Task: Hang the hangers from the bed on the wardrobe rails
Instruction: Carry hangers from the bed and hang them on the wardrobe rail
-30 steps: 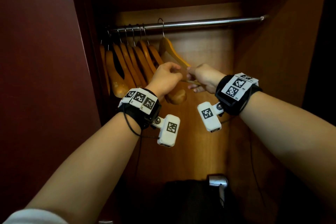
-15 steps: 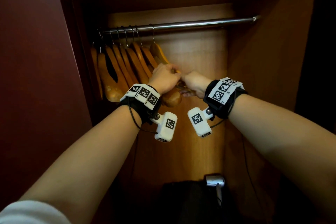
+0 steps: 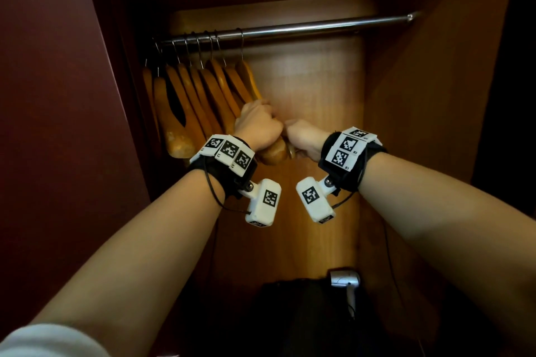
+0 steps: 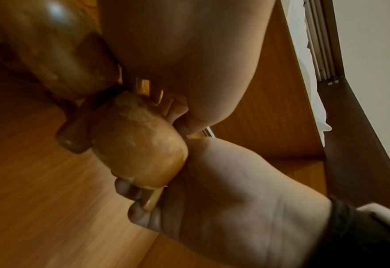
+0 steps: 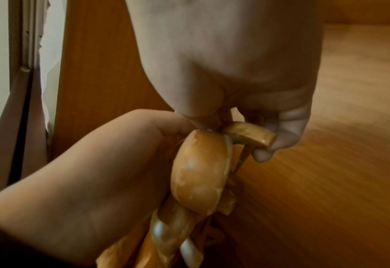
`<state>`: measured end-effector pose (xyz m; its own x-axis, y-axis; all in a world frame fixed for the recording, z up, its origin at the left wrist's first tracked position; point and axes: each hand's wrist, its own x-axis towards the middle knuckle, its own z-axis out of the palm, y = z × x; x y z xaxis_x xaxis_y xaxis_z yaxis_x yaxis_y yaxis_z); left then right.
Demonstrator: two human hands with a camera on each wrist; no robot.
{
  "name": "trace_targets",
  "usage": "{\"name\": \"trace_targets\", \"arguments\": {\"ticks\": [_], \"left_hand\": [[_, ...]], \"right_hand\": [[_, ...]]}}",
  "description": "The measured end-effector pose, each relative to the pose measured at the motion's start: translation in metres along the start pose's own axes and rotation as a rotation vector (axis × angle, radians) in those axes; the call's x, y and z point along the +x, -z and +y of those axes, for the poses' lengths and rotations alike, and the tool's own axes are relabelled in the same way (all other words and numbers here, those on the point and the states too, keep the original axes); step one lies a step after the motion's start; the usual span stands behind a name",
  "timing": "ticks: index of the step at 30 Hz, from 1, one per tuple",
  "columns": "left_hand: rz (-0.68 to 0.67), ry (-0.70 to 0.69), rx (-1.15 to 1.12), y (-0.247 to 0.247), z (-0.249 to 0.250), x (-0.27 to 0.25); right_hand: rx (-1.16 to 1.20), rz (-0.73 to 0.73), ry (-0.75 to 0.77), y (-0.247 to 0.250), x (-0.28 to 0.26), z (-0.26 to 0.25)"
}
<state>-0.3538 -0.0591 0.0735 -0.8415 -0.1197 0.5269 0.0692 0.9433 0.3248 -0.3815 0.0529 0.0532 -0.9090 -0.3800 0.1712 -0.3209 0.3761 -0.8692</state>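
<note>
Both hands (image 3: 285, 133) grip hanger (image 3: 274, 153) end; fingers hidden.

The only markings are black-and-white square code patterns, not words. The left wristband (image 3: 229, 153) carries three of them side by side on white tiles. The right wristband (image 3: 349, 148) also carries three, and tiny dark characters are printed at the corners of two of its tiles, too small to read for certain. One more square pattern sits on each white camera block under the wrists, the left camera block (image 3: 265, 201) and the right camera block (image 3: 315, 199). The wooden hangers (image 3: 200, 95) show no readable brand or number, and neither wrist view shows any legible writing.
</note>
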Motion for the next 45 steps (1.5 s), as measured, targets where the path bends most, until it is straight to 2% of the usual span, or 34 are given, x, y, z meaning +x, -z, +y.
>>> {"name": "trace_targets", "arguments": {"ticks": [8,13,21,25,30,37,41,45], "left_hand": [[-0.014,-0.033,0.02,0.003,0.001,-0.009],[0.021,-0.049,0.048,0.001,0.008,-0.019],[0.121,-0.11,-0.089,-0.006,0.03,-0.038],[0.157,-0.235,-0.194,-0.015,0.045,-0.053],[0.131,-0.359,-0.354,-0.043,0.067,-0.071],[-0.119,-0.404,-0.632,-0.104,0.107,-0.103],[-0.206,-0.437,-0.73,-0.131,0.135,-0.132],[-0.292,-0.308,-0.906,-0.155,0.16,-0.167]], "right_hand": [[0.097,0.01,-0.041,0.001,-0.012,0.005],[0.167,0.008,-0.044,0.007,-0.022,0.009],[0.326,0.056,-0.082,0.023,-0.043,0.025],[0.402,0.106,-0.076,0.027,-0.062,0.041],[0.425,0.176,-0.082,0.037,-0.092,0.072],[0.426,0.338,-0.194,0.065,-0.155,0.134],[0.464,0.433,-0.271,0.086,-0.205,0.164],[0.489,0.548,-0.341,0.112,-0.265,0.183]]}}
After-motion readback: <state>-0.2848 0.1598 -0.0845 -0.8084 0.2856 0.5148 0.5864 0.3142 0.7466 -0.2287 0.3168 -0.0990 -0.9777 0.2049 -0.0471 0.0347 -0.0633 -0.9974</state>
